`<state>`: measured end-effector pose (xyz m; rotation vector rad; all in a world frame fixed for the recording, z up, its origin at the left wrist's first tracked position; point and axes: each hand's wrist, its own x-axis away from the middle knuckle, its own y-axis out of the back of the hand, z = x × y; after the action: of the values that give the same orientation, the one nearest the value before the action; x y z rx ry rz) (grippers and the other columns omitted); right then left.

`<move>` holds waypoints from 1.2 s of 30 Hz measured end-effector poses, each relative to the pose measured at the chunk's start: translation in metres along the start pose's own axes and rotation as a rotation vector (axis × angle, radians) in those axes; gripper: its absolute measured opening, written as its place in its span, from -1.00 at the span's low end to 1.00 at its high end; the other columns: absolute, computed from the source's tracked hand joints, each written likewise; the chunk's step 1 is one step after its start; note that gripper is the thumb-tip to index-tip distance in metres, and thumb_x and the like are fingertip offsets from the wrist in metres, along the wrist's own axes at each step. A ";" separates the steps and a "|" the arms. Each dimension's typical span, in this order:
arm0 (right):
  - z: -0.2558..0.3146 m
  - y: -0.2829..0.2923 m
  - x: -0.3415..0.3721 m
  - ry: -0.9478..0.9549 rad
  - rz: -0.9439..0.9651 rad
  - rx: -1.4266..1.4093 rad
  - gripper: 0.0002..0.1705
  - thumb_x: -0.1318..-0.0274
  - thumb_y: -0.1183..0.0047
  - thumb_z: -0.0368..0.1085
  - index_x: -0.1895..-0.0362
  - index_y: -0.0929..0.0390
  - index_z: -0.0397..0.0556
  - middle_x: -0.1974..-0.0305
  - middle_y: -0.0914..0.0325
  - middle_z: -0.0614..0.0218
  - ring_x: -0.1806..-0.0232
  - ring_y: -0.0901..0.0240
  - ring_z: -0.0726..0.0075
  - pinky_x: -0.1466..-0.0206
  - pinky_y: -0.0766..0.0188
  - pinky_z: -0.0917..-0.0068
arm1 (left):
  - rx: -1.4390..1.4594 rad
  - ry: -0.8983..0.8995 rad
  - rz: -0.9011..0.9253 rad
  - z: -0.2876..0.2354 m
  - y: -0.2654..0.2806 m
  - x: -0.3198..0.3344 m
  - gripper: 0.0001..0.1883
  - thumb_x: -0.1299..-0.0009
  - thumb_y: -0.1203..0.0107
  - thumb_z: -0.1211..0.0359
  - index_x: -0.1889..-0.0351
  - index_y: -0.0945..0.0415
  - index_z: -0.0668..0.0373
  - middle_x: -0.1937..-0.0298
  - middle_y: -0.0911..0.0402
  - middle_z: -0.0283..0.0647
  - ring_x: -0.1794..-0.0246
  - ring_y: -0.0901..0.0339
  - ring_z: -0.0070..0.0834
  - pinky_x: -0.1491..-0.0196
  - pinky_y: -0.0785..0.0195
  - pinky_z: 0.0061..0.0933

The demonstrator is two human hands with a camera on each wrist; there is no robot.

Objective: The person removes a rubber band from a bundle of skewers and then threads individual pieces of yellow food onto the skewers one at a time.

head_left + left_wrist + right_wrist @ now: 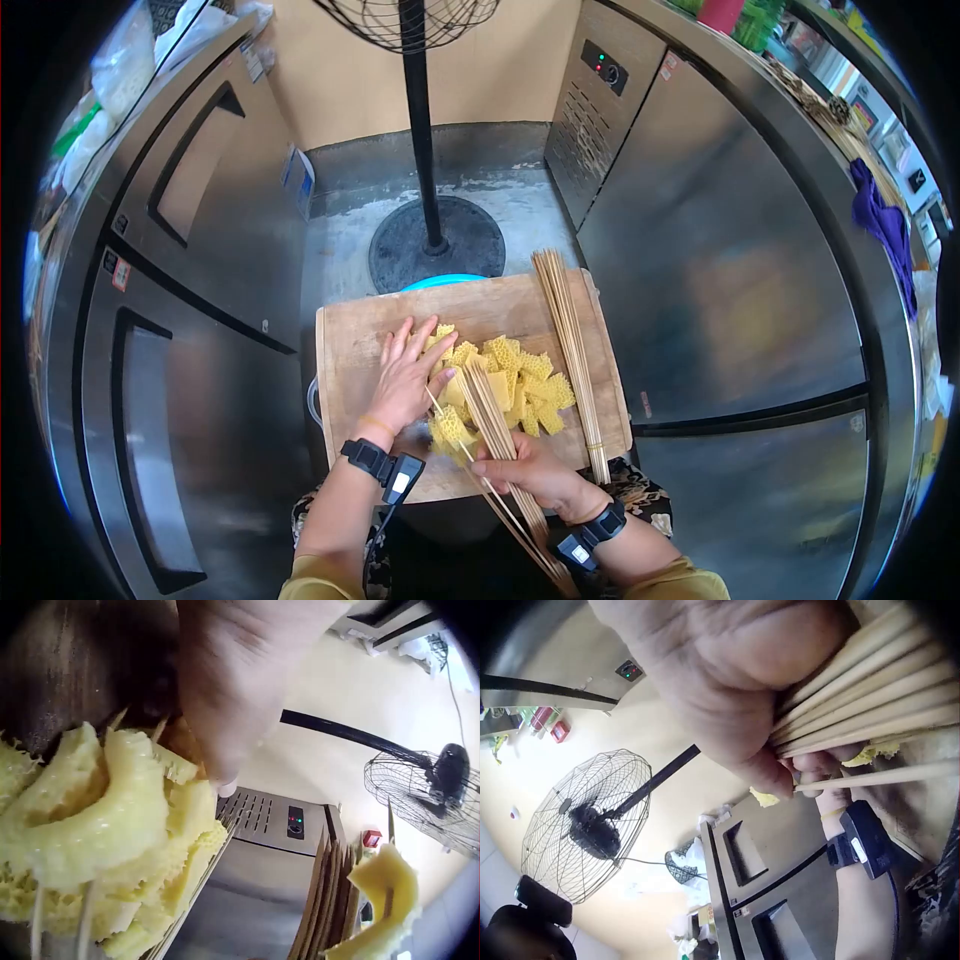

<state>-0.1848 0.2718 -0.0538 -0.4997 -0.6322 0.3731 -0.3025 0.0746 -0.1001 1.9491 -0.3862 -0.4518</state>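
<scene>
Yellow honeycomb tripe pieces (535, 385) lie heaped on a wooden cutting board (350, 330). My left hand (405, 375) rests at the left side of the heap, fingers extended and spread, thumb beside the tripe. In the left wrist view, two thin sticks run by a curved tripe piece (135, 802) below that hand. My right hand (535, 470) grips a bundle of bamboo skewers (490, 405) slanting over the heap. Its thumb and finger also pinch a single skewer (885, 778), with a piece of tripe (452, 428) threaded near the tip.
A second, longer bundle of skewers (568, 350) lies along the board's right side. Beyond the board stands a black fan base (400, 245) with a pole, and a blue rim (440, 281) shows under the board. Steel cabinets (710, 230) flank both sides.
</scene>
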 end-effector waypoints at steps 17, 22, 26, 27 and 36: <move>-0.010 -0.006 -0.009 0.037 0.018 0.066 -0.84 -0.09 -0.19 -0.33 0.30 -0.46 -0.04 0.60 -0.38 0.51 0.62 -0.29 0.64 0.55 -0.19 0.70 | 0.262 0.287 -0.192 0.004 -0.002 0.069 -0.72 -0.16 -0.18 0.49 0.16 -0.46 0.19 0.19 -0.55 -0.11 0.13 -0.46 -0.07 -0.01 -0.31 -0.21; -0.014 -0.006 -0.014 0.028 0.025 0.108 -0.84 -0.09 -0.18 -0.33 0.30 -0.46 -0.05 0.60 -0.39 0.50 0.64 -0.29 0.64 0.56 -0.20 0.70 | 0.435 0.337 -0.255 0.007 -0.007 0.068 -0.78 -0.15 -0.20 0.53 0.23 -0.50 0.23 0.28 -0.54 -0.11 0.22 -0.51 -0.16 0.11 -0.38 -0.30; -0.019 -0.005 -0.020 0.028 -0.019 0.121 -0.83 -0.10 -0.18 -0.33 0.29 -0.45 -0.06 0.60 -0.39 0.49 0.64 -0.30 0.65 0.57 -0.22 0.70 | 0.468 0.347 -0.250 0.015 -0.003 0.067 -0.86 -0.19 -0.16 0.57 0.28 -0.52 0.26 0.31 -0.53 -0.13 0.25 -0.53 -0.29 0.14 -0.40 -0.40; -0.020 -0.005 -0.022 0.025 -0.031 0.131 -0.83 -0.10 -0.18 -0.32 0.29 -0.45 -0.06 0.59 -0.40 0.49 0.64 -0.30 0.65 0.57 -0.22 0.71 | 0.538 0.370 -0.311 0.018 -0.006 0.066 -0.86 -0.20 -0.15 0.58 0.28 -0.52 0.27 0.31 -0.52 -0.16 0.27 -0.52 -0.34 0.16 -0.40 -0.43; -0.025 -0.009 -0.033 0.011 -0.070 0.149 -0.79 -0.13 -0.16 -0.30 0.22 -0.43 -0.07 0.52 -0.43 0.49 0.59 -0.32 0.66 0.53 -0.26 0.71 | 1.578 0.544 -0.147 -0.022 0.029 0.057 -0.89 -0.47 0.05 0.36 0.10 -0.36 0.13 0.30 -0.57 -0.37 0.32 -0.49 -0.69 0.25 -0.41 -0.64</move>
<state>-0.1923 0.2410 -0.0818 -0.3359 -0.6047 0.3481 -0.2440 0.0549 -0.0733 3.4810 -0.2180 0.5362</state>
